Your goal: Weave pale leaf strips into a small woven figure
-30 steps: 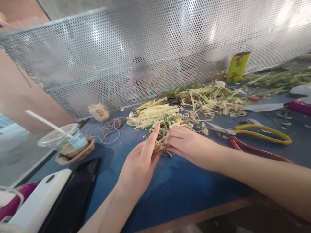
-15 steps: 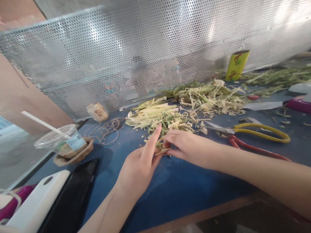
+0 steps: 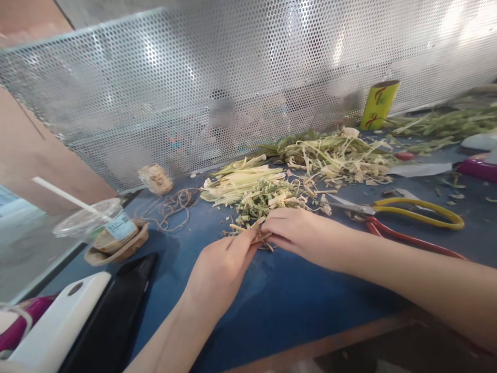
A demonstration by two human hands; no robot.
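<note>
My left hand (image 3: pixel 221 269) and my right hand (image 3: pixel 289 230) meet over the blue table, fingertips together. Between them is a dry, pale strip of plant (image 3: pixel 258 230), possibly husk, pinched by both hands; its lower part is hidden by my fingers. Just beyond lies a heap of small green and yellowish plant bits (image 3: pixel 267 197). Behind that heap rests a bundle of pale husk leaves (image 3: pixel 240 181). To the right of my right hand, scissors (image 3: pixel 417 207) with one yellow and one red handle lie with blades apart.
Shredded husks (image 3: pixel 337 155) spread along the perforated metal screen (image 3: pixel 248 67). A yellow tube (image 3: pixel 379 105) stands at back right. At left are tangled twine (image 3: pixel 176 207), a plastic cup with straw (image 3: pixel 112 228), a black phone-like slab (image 3: pixel 116 311) and a white one (image 3: pixel 64 321).
My left thumb, raised before, has come down onto the plant strip beside my right fingers. My right hand has closed in slightly. The things on the table have not moved.
</note>
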